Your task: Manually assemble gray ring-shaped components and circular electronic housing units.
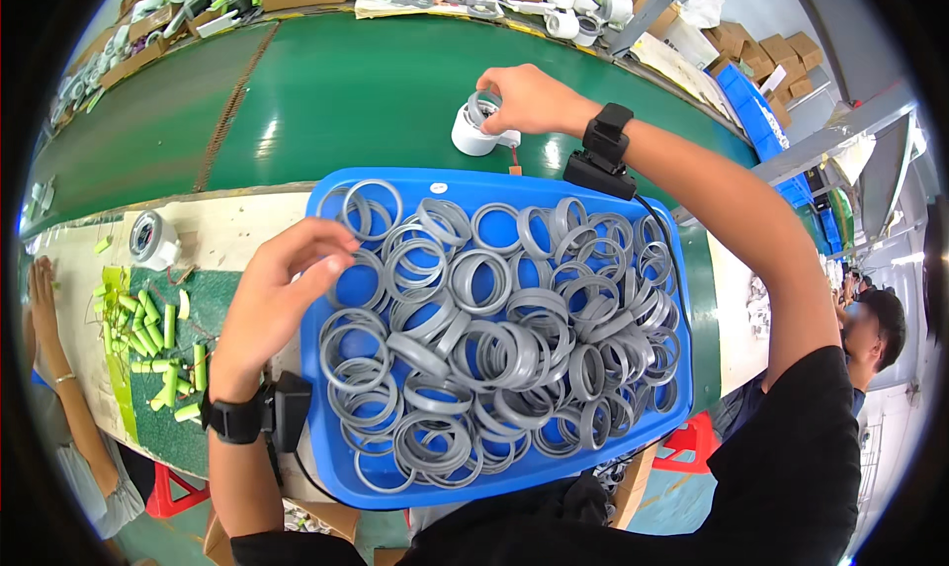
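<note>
Right hand [529, 98] is reaching out over the green conveyor belt [346, 101], fingertips pinching a grey ring [481, 105] that is sitting on top of a white round housing [476, 131]. The housing is standing on the belt just beyond the far rim of the blue tray [326, 447]; a short red-tipped wire is trailing from it toward the tray.

Left hand [282, 289] is hovering over the tray's left side, fingers loosely curled and grasping nothing, fingertips just above the loose grey rings [504, 348] that are filling the tray in a heap. Both wrists are wearing black strapped devices.

A second white housing [153, 238] is lying on the pale bench left of the tray. Near it, green cylindrical cells [158, 339] are lying scattered on a green mat. Another person's hand [42, 284] is resting at the far left edge.
</note>
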The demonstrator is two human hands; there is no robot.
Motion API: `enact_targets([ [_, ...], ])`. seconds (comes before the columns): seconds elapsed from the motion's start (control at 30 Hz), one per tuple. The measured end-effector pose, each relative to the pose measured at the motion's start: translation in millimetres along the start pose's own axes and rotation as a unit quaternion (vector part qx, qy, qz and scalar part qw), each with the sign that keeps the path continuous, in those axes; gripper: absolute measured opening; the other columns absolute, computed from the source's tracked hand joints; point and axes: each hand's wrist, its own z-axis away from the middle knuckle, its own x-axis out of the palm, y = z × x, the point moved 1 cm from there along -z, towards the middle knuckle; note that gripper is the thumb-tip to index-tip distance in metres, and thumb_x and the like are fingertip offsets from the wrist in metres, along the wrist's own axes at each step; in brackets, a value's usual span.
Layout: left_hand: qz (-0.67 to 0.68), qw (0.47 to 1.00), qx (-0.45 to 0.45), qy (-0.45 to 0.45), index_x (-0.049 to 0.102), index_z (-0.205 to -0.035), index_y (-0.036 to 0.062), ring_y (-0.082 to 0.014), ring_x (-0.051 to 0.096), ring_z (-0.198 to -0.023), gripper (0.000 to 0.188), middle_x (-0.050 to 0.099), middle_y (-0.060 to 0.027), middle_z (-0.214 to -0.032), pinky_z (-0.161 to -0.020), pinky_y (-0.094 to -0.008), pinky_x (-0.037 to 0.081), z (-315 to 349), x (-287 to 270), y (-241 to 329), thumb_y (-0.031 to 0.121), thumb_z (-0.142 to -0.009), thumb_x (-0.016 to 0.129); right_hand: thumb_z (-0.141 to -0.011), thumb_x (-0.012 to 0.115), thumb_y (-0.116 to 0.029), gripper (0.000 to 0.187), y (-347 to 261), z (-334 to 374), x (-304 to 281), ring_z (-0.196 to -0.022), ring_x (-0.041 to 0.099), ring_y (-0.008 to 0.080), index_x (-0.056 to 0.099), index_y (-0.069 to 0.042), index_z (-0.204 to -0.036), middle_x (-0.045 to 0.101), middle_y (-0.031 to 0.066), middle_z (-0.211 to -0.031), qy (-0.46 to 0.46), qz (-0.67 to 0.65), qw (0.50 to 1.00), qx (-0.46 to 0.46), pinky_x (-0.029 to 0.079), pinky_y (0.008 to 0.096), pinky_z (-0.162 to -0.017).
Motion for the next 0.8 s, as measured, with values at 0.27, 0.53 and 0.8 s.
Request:
enact_targets([
  [0.27, -0.029, 0.999, 0.040, -0.009, 0.058, -0.106, -0.0006, -0.0154, 0.059, -0.094, 0.022, 0.062, -0.0057, -0.102, -0.087, -0.0291, 0.045, -4, -7, -9, 0.015, -0.092, 0.056, -0.064, 0.074, -0.026, 0.062, -27, -22, -3, -0.097, 0.064, 0.0343, 0.059, 0.003, -0.116, 0.066, 0.0220, -0.105, -0.044, 0.101, 0.994, 0.018, 0.050, 0.0390, -0.087],
  [0.53, -0.012, 0.998, 0.063, 0.018, 0.060, -0.100, -0.0032, -0.0166, 0.061, -0.089, 0.022, 0.064, -0.0078, -0.092, -0.083, -0.0302, 0.047, -6, -5, -16, 0.016, -0.089, 0.059, -0.063, 0.078, -0.024, 0.051, -45, -35, 5, -0.093, 0.066, 0.0349, 0.065, 0.003, -0.105, 0.067, 0.0221, -0.099, -0.068, 0.163, 0.984, 0.026, 0.052, 0.0404, -0.083],
  [0.8, -0.043, 0.998, 0.044, 0.002, 0.058, -0.103, -0.0011, -0.0133, 0.060, -0.091, 0.019, 0.063, -0.0047, -0.096, -0.085, -0.0275, 0.046, -7, -8, -16, 0.014, -0.091, 0.057, -0.065, 0.081, -0.023, 0.036, -63, -47, 11, -0.087, 0.067, 0.0364, 0.071, 0.002, -0.089, 0.068, 0.0226, -0.090, -0.057, 0.228, 0.971, -0.040, 0.055, 0.0404, -0.078],
])
